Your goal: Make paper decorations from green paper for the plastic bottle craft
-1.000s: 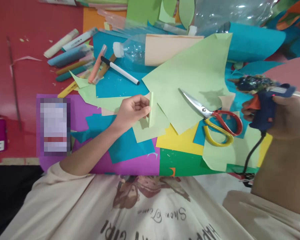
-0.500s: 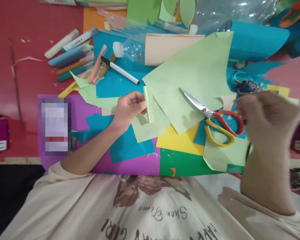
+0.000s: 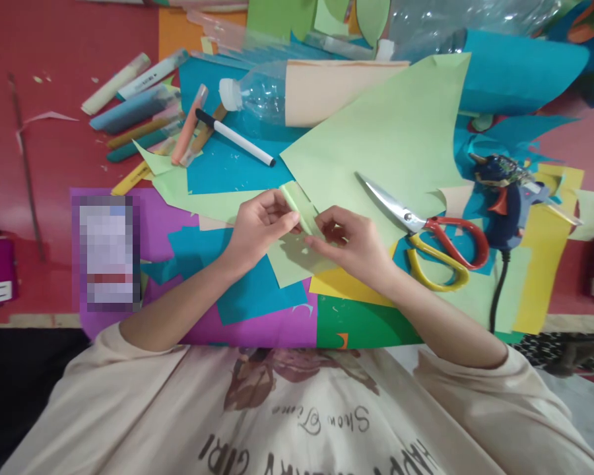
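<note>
My left hand (image 3: pixel 258 223) and my right hand (image 3: pixel 350 243) meet over the coloured papers and both pinch a small rolled strip of light green paper (image 3: pixel 297 206), one hand at each end. The strip lies slanted above a light green scrap (image 3: pixel 287 260). A blue glue gun (image 3: pixel 505 201) lies on the paper at the right, its black cord trailing toward me. Scissors with a red and a yellow handle (image 3: pixel 426 234) rest between my right hand and the glue gun, blades pointing left.
A large light green sheet (image 3: pixel 391 138), blue, purple, yellow and dark green papers cover the red floor. A clear plastic bottle (image 3: pixel 257 99), a black-capped white marker (image 3: pixel 235 137) and several rolled paper sticks (image 3: pixel 143 119) lie at the upper left. A blurred box (image 3: pixel 109 251) sits at left.
My right hand set the glue gun down at the right and came left to the green strip. My left hand kept hold of the strip and tilted it.
</note>
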A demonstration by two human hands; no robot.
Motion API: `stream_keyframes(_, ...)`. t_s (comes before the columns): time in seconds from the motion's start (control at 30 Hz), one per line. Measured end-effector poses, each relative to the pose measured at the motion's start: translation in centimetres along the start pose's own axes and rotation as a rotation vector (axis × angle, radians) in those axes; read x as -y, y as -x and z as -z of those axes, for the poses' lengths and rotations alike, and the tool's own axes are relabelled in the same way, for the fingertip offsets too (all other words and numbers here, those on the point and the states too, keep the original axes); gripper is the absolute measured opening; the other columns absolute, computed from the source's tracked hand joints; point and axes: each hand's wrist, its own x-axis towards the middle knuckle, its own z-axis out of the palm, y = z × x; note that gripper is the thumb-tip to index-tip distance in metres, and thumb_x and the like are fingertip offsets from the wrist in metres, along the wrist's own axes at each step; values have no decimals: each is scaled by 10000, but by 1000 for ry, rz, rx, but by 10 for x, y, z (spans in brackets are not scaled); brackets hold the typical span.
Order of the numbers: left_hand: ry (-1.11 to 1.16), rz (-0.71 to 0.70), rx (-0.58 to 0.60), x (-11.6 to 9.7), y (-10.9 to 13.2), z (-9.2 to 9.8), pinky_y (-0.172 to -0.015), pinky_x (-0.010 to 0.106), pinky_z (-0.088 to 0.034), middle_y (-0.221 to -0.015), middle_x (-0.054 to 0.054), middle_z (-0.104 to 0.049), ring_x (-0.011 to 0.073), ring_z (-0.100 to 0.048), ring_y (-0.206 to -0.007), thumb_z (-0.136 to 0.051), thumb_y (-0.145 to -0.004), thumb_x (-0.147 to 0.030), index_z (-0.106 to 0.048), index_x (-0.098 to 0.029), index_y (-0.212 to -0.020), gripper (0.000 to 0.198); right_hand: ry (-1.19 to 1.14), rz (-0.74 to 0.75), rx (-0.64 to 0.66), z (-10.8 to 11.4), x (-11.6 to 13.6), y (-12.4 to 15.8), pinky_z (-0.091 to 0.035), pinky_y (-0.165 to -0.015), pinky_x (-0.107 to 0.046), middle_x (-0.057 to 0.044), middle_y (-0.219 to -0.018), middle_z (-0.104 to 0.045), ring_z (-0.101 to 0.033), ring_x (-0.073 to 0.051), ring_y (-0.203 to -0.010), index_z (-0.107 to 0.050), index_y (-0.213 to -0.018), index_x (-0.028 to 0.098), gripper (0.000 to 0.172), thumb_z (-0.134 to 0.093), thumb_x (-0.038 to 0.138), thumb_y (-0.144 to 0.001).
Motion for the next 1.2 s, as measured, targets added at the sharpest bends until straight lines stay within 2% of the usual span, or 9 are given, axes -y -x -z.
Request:
stream_keyframes(0.23,-30,12,10,1,0,-1,-626,221,-561,-683,-30,-635,113,-653,-670,-692,-646,-317,-518,-187,-734,234,73,79,-18,15,-2,1,-385,-577,-265,14,-680,-557,-471,-107,-614,-530,-729,210,156,-662,292,-739)
stream_keyframes(0.33,-18,17,4,1,1,-1,-617,205,-559,-688,-36,-634,105,-653,-664,-704,-639,-313,-500,-191,-728,254,88,102,-21,17,-3,0,-400,-610,-276,11,-697,-567,-486,-120,-640,-538,-741,215,168,-682,300,-723)
stream_keyframes(0.43,-14,12,4,0,1,-2,-614,200,-557,-696,-36,-635,104,-654,-664,-712,-638,-311,-503,-192,-730,257,93,93,-6,16,-5,-1,-397,-601,-278,15,-679,-552,-469,-120,-623,-535,-733,216,187,-692,312,-704)
stream_keyframes(0.57,-49,16,-5,-1,2,-3,-605,206,-551,-704,-28,-629,108,-641,-666,-725,-631,-344,-516,-193,-725,274,99,91,4,16,-7,-2,-384,-590,-281,8,-656,-536,-443,-121,-608,-539,-702,214,165,-652,326,-746)
stream_keyframes(0.77,-129,-21,19,-3,3,-1,-606,206,-525,-712,-19,-597,99,-611,-656,-671,-664,-327,-529,-184,-719,209,45,75,6,21,-8,-4,-354,-547,-277,-4,-680,-556,-405,-112,-581,-570,-713,211,171,-651,357,-754)
stream_keyframes(0.93,-159,-13,63,-8,3,0,-525,178,-471,-746,-13,-600,66,-553,-569,-679,-652,-294,-527,-175,-678,194,-5,74,12,25,-12,-4,-349,-548,-281,-8,-690,-567,-418,-122,-605,-593,-747,216,102,-640,305,-759)
stream_keyframes(1.2,-190,42,73,-8,5,-1,-510,188,-444,-681,-16,-573,90,-541,-593,-690,-639,-294,-544,-175,-675,192,-16,94,23,23,-8,-5,-348,-547,-266,-5,-702,-583,-443,-111,-604,-587,-728,200,109,-660,281,-741)
